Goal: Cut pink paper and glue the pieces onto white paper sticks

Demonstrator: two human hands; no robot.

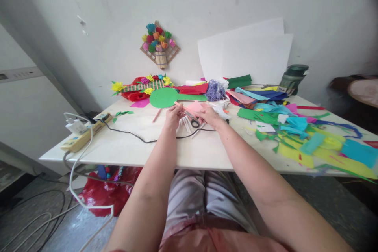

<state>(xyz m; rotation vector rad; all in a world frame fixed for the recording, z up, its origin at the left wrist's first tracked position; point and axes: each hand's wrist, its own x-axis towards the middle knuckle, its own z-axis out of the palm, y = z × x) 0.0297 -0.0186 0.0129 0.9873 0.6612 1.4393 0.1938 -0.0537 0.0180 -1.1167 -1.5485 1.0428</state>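
Note:
Both my hands meet over the middle of the white table (pixel 124 147). My left hand (pixel 173 116) is closed, pinching the left edge of a pink paper piece (pixel 193 107). My right hand (pixel 210 115) is closed too, gripping the same pink paper from the right. Just below the hands lie scissors (pixel 193 121) with black handles and a few white sticks (pixel 186 125). A pink stick (pixel 157 115) lies to the left of my left hand. A green paper paddle shape (pixel 165 97) lies flat just beyond the hands.
Coloured paper scraps (pixel 295 130) cover the table's right half. Purple yarn (pixel 215 90), a red flower craft (pixel 141 86), white sheets (pixel 245 53) and a dark green jar (pixel 293 78) stand at the back. A power strip (pixel 84 136) with cables sits at the left edge; a red bag (pixel 103 193) is underneath.

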